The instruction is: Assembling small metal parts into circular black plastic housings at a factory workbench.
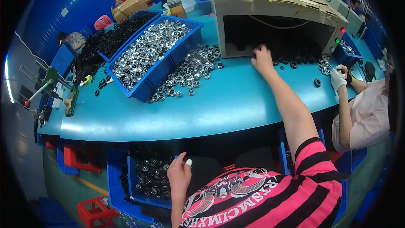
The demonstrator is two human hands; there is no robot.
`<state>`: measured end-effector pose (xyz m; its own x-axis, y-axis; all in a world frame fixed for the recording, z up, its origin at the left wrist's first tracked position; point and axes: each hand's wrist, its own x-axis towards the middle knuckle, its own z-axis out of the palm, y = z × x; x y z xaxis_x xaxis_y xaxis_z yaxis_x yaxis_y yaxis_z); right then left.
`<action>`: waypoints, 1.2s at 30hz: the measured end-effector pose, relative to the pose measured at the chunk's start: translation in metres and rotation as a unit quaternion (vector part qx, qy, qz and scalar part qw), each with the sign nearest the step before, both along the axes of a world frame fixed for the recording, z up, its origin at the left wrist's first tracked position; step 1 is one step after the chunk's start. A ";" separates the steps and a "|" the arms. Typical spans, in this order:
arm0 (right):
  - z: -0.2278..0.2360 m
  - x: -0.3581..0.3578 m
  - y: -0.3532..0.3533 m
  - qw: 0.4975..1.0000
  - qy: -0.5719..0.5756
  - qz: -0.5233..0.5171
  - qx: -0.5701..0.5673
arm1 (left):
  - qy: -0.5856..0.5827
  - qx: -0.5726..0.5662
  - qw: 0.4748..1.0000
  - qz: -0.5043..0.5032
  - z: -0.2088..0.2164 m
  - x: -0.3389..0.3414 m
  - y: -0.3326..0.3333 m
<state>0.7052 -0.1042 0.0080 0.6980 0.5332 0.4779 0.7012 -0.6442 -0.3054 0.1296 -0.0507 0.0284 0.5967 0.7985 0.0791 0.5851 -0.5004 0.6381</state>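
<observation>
My right hand (263, 59) reaches across the table to the mouth of a big pale box (220, 38). Its thumb and fingers are apart, beside the left part of a heap of small black wheel-like rings (306, 55); I make out nothing held in it. Low in front of my body hangs my left hand (180, 172), fingers loosely parted and a white cover on one fingertip. That hand is above the edge of a blue bin (131, 164) with dark round wheels (152, 173) in it, and it holds nothing visible.
On the turquoise table (202, 118) stands a blue tray (145, 95) of shiny metal-and-black parts, with loose parts (190, 76) beside it. Black strips (114, 33) are heaped behind. A green hand press (72, 101) stands left. A gloved co-worker's hand (337, 78) is at right.
</observation>
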 end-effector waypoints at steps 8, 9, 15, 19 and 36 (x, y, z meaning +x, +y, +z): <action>0.092 -0.224 -0.023 0.815 0.296 0.463 0.185 | -0.310 -0.393 0.856 -0.125 0.010 0.064 -0.014; 0.092 -0.246 -0.029 0.794 0.299 0.497 0.181 | -0.358 -0.455 0.804 -0.134 0.008 0.073 -0.016; 0.076 -0.286 -0.023 0.729 0.312 0.594 0.137 | -0.480 -0.569 0.654 -0.135 -0.005 0.079 -0.009; 0.040 -0.182 0.044 0.902 0.192 0.369 0.113 | -0.507 -0.620 0.575 -0.168 0.000 0.068 -0.005; 0.004 -0.139 0.041 0.972 0.102 0.213 -0.013 | -0.540 -0.613 0.564 -0.120 -0.008 0.058 -0.006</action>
<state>0.5659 -0.0630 0.0123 0.4905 0.8042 0.3356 0.8322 -0.3179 -0.4542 0.1879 -0.0568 0.0205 0.8321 0.5541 -0.0240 -0.4664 0.7225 0.5103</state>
